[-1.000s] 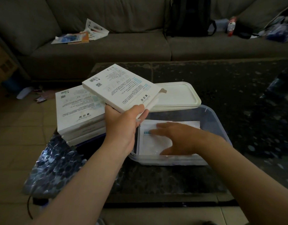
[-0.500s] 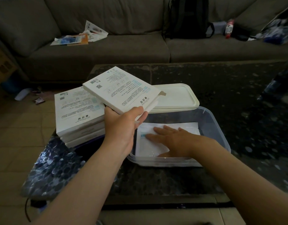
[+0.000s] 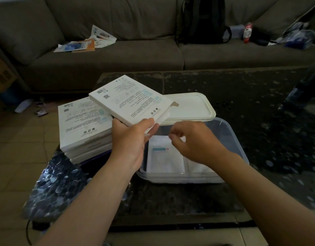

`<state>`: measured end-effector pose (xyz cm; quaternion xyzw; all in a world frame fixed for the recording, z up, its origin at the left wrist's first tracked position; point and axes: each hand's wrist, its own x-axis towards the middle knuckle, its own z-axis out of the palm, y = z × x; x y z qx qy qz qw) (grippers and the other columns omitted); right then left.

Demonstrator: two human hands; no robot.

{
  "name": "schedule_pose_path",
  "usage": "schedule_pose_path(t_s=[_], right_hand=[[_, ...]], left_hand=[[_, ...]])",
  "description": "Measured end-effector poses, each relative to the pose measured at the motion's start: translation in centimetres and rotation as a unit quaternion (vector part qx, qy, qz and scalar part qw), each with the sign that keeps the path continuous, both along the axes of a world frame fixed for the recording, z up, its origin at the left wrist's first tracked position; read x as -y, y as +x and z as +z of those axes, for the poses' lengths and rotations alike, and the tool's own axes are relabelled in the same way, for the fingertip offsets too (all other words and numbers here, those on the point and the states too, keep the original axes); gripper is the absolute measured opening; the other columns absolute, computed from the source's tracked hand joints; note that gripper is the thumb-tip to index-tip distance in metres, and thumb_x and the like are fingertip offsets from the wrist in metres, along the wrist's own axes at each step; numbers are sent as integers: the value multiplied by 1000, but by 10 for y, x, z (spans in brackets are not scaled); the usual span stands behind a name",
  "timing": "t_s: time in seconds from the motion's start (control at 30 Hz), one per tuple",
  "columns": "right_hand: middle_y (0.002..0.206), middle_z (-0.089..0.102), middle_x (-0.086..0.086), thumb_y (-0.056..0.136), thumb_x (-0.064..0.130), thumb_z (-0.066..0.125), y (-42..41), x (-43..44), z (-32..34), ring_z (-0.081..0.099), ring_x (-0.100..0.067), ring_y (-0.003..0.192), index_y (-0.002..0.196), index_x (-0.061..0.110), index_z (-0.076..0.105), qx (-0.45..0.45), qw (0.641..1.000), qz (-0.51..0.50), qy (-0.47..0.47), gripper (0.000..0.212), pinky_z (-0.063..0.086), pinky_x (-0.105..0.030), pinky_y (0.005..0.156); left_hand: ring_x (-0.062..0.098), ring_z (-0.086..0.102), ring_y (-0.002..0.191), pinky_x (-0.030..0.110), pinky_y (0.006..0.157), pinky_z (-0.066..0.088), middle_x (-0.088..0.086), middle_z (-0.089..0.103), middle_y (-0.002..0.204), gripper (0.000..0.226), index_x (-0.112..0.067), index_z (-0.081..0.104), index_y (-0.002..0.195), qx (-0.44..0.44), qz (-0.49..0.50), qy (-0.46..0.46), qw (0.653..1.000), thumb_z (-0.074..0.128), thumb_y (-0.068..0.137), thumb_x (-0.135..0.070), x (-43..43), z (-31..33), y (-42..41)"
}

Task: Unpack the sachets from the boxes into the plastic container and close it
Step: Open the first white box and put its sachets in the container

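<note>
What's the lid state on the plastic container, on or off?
Off. The plastic container is open at the top, with sachets visible inside. The white lid lies flat just behind it.

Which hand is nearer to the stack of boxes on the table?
Left. The left hand, gripping a box, is right beside the stack of boxes; the right hand hovers over the plastic container, farther off.

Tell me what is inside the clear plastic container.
White sachets lie flat on the bottom of the container, one with a blue label. The right hand above covers part of them, so their number cannot be told.
</note>
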<state>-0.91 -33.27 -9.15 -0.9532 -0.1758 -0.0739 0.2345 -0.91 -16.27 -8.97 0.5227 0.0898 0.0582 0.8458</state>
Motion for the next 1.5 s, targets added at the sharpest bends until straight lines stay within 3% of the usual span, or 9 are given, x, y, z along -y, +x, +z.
schedule_pose_path(t_s=[0.07,0.17,0.47,0.7,0.9,1.0,1.2,1.37,1.5], right_hand=[[84,67,10,95,25,60,-3,-2,5,62,-7,74,102,27,65,0,989,-42,139,9,52,-16,69],[80,67,11,95,21,60,-4,-6,5,66,-11,74,120,31,61,-48,968,-50,242,26,53,-10,66],[94,67,12,97,29,59,-6,-10,3,64,-9,82,150,38,29,-91,983,-24,159,62,55,-23,80],[121,67,8,97,37,50,0,-2,-4,67,-15,86,137,31,44,49,999,-8,-2,41,59,-36,73],[107,74,-1,96,27,58,2,9,-4,71,-22,80,125,25,64,183,982,30,-26,30,59,-40,64],[97,76,-4,90,21,66,0,11,-1,70,-22,75,118,22,72,205,978,29,-28,28,59,-39,60],[99,70,-7,80,24,77,-9,19,6,58,-18,85,104,14,77,239,970,51,14,26,53,-32,57],[123,53,-15,79,43,66,-13,23,13,50,-24,114,86,14,68,248,964,32,92,30,47,-28,88],[104,60,-6,79,27,63,-10,27,21,58,-8,93,79,8,64,205,952,15,229,18,50,-18,72]], left_hand=[[18,72,118,38,85,64,-3,73,130,64,-24,54,142,1,-4,2,1000,72,90,9,0,0,0],[18,70,121,41,89,64,-4,73,131,65,-27,54,142,10,-14,25,1000,75,89,5,0,0,-1],[21,72,118,33,81,64,1,76,127,54,-23,59,138,-3,-73,-52,996,66,94,9,-1,7,-4],[17,75,113,32,79,64,1,78,122,51,-22,62,134,-8,-139,-25,990,65,94,9,5,8,-10],[21,74,115,39,88,64,2,77,123,52,-20,64,134,-31,-106,-10,994,72,89,6,6,4,-7],[20,76,109,36,80,65,2,78,121,56,-17,63,136,-53,-82,-13,995,74,87,8,6,2,-4],[22,78,104,33,71,64,4,79,119,54,-15,65,134,-54,-71,6,996,71,88,12,7,4,-2],[19,79,98,30,66,63,4,80,115,48,-14,66,131,-57,-76,-13,995,67,90,13,7,6,-2],[23,77,107,30,71,64,4,78,118,50,-15,63,131,-54,-67,-24,996,67,90,13,8,5,-2]])
